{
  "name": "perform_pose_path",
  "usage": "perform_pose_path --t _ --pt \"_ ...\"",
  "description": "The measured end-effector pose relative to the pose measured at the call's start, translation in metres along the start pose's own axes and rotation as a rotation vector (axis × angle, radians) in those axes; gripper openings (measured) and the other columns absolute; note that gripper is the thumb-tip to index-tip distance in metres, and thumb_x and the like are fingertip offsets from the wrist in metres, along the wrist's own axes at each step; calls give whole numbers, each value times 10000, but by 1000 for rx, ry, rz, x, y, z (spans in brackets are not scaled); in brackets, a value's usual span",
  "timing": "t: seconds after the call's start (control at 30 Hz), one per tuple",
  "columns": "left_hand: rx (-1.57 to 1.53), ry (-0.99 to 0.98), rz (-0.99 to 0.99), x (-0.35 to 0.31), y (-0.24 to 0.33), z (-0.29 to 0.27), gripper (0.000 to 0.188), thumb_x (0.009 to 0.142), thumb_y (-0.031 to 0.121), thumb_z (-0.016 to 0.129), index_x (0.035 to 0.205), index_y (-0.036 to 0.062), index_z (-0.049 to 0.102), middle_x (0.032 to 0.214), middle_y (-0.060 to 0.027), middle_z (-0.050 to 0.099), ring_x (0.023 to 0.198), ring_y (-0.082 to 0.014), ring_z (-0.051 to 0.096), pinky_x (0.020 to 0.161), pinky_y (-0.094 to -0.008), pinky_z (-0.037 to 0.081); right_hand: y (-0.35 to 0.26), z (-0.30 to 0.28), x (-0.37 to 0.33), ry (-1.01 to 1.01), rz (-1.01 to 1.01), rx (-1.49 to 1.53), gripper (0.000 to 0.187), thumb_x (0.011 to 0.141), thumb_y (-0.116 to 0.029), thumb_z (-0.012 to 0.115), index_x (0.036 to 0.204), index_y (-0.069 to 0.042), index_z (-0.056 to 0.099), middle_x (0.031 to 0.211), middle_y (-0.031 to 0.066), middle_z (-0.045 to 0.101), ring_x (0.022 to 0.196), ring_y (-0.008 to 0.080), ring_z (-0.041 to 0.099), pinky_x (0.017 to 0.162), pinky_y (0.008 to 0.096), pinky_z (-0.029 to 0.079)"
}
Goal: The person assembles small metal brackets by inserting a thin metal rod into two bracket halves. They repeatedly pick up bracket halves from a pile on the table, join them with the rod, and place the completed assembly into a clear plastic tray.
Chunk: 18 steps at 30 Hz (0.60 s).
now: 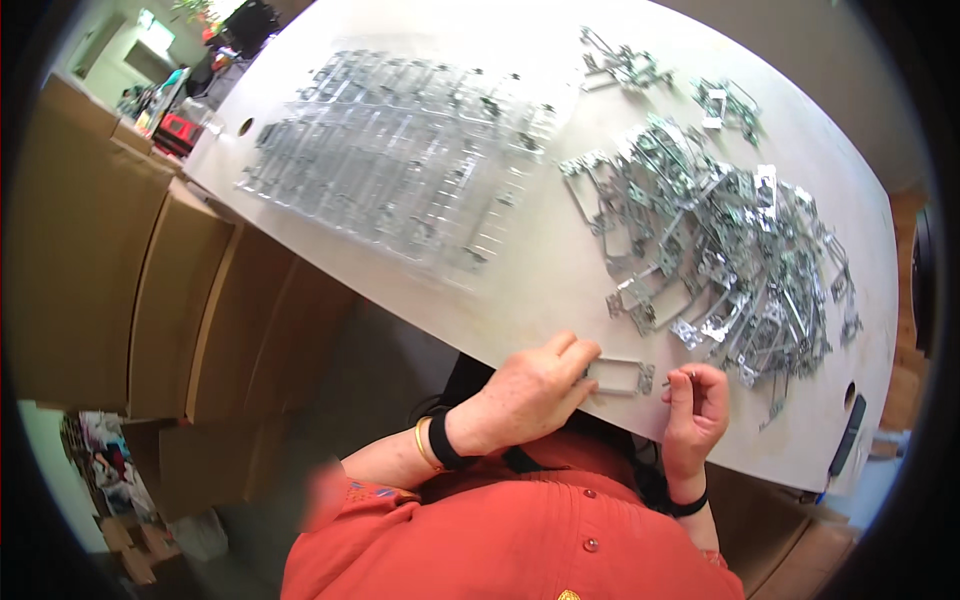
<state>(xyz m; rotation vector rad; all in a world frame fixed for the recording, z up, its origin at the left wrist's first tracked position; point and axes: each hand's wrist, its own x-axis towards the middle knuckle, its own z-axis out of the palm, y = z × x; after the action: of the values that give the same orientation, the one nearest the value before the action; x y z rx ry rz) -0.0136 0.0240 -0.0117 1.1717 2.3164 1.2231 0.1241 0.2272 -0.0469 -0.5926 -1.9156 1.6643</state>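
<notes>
Close to the table's near edge, my left hand (532,392) is closed on one end of a long, narrow metal bracket (618,375). The bracket's perforated far end points right, toward my other hand. Just past that end my right hand (695,408) is curled, thumb and forefinger pinched together. A small dark tip shows at the pinch, too small to name. Beyond my right hand lies a large heap of similar metal brackets (720,240), tangled together.
A clear plastic tray (400,165) with rows of metal parts lies at the table's left. Smaller bracket clusters (625,65) sit at the far side. A dark bar-shaped object (848,435) rests at the right edge. Cardboard boxes (90,250) stand left of the table (530,285).
</notes>
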Motion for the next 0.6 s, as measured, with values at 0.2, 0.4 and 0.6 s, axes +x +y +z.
perform_pose_path --t 0.2,0.4,0.6 --pt "14 -37 28 -1 -10 6 235 942 106 729 1134 32 616 1004 -178 615 882 -410 669 758 -473 563 -5 -9 -1 -128 32 -63 89 1028 -25 701 1072 -47 627 915 -4 646 742 53 587 677 203 477" --pt "-14 -64 36 2 -19 11 219 953 110 704 1113 20 585 996 -188 603 881 -432 662 751 -499 553 -4 -27 -3 -215 -179 -210 88 981 43 700 1035 -8 653 940 85 665 796 133 619 694 268 502" --pt "-99 -88 30 2 -22 9 218 960 117 699 1115 25 575 1015 -193 595 876 -444 659 747 -510 546 -14 -34 -5 -170 -243 -342 65 1011 22 679 1053 -17 648 1029 85 672 905 160 622 830 288 511"
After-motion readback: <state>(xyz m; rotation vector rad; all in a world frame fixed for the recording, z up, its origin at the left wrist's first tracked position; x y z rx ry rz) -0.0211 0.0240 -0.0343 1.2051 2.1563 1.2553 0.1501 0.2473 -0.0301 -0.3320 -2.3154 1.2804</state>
